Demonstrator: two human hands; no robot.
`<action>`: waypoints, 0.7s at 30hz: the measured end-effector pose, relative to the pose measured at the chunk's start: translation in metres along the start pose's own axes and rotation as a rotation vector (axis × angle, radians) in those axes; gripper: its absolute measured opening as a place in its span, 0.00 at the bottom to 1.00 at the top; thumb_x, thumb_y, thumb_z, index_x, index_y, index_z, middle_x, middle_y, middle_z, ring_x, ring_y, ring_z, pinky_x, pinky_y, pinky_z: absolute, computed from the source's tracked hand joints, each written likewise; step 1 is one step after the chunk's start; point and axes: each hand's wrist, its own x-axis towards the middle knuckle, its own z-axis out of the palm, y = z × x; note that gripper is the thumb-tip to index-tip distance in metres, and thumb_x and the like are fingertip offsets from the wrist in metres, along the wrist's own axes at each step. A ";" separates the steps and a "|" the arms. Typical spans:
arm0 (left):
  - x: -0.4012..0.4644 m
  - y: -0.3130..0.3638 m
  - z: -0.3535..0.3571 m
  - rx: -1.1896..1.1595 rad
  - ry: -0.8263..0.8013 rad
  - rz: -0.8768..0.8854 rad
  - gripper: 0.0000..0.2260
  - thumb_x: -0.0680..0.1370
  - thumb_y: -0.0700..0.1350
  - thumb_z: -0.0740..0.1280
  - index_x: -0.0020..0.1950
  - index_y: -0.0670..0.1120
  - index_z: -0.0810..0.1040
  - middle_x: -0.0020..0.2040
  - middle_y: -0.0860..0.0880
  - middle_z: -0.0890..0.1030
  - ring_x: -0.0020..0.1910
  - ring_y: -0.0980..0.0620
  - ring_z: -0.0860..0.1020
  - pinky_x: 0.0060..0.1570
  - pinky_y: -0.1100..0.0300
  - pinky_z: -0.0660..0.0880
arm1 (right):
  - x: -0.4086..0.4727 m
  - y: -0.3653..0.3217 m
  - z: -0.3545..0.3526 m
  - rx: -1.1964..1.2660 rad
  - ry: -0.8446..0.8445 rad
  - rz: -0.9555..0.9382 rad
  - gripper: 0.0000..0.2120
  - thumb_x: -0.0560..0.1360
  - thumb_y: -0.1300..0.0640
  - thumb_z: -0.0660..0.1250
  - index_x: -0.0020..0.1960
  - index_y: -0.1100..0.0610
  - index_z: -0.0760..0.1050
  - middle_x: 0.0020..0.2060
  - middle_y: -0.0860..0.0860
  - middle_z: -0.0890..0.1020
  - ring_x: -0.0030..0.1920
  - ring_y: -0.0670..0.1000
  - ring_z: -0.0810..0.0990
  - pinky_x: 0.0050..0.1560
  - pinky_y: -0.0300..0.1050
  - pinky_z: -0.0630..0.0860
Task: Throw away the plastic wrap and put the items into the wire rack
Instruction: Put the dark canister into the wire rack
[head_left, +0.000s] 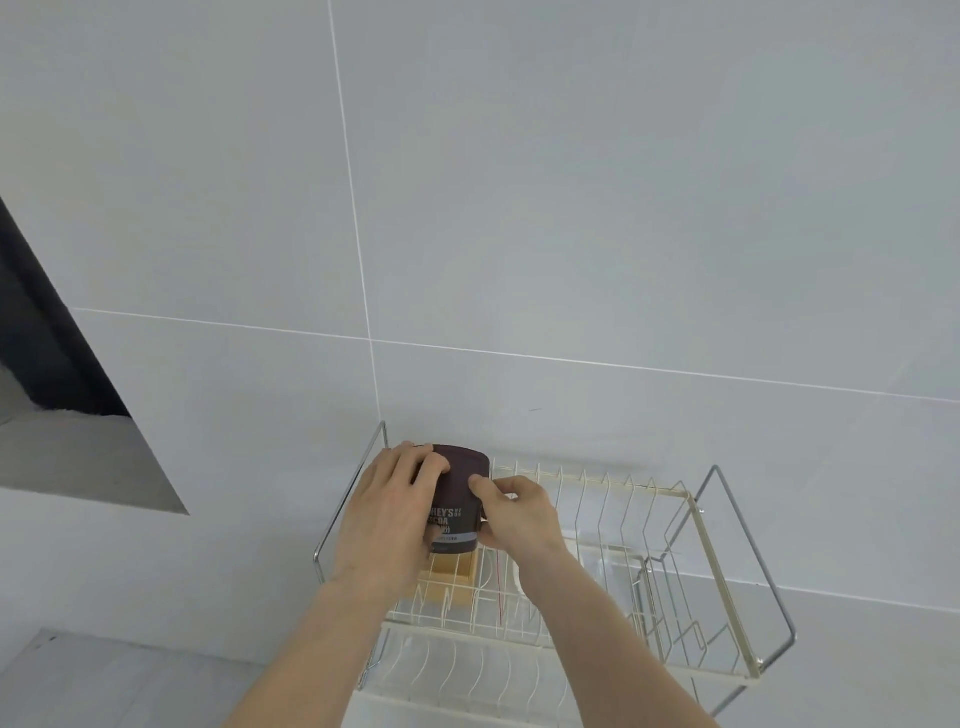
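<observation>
I have the cocoa tin over the wire rack's left end, above a wooden block — left hand and right hand clamp its sides. Rigid, smooth, probably slippery — best gripped mid-body.

pale grey tiled wall, dark recessed opening at left.

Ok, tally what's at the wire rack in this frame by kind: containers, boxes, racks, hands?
Dark brown cocoa container: 1, held by both hands over the rack's left end
Tan box: 1, in the rack under the container
Wire rack: 1
Hands: 2, left hand and right hand
Total: 5
</observation>
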 end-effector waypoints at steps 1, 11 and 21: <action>0.001 0.000 0.000 0.034 0.000 0.010 0.30 0.59 0.39 0.80 0.58 0.50 0.75 0.60 0.52 0.78 0.60 0.47 0.76 0.58 0.55 0.76 | 0.000 0.000 0.001 0.008 -0.004 0.004 0.27 0.55 0.34 0.68 0.47 0.50 0.80 0.49 0.53 0.87 0.46 0.55 0.88 0.55 0.56 0.85; -0.004 -0.011 0.002 0.157 0.069 0.014 0.30 0.56 0.36 0.79 0.54 0.45 0.72 0.50 0.50 0.78 0.52 0.47 0.78 0.68 0.52 0.73 | -0.010 0.000 0.012 -0.032 -0.026 -0.024 0.20 0.69 0.36 0.71 0.51 0.50 0.80 0.49 0.53 0.86 0.50 0.57 0.87 0.58 0.57 0.83; -0.036 0.037 -0.011 -0.112 0.182 -0.136 0.29 0.69 0.46 0.76 0.68 0.48 0.72 0.64 0.48 0.78 0.65 0.44 0.75 0.66 0.49 0.72 | -0.058 -0.011 -0.042 -0.204 0.099 -0.284 0.22 0.78 0.39 0.67 0.65 0.51 0.79 0.54 0.48 0.85 0.51 0.47 0.82 0.58 0.47 0.78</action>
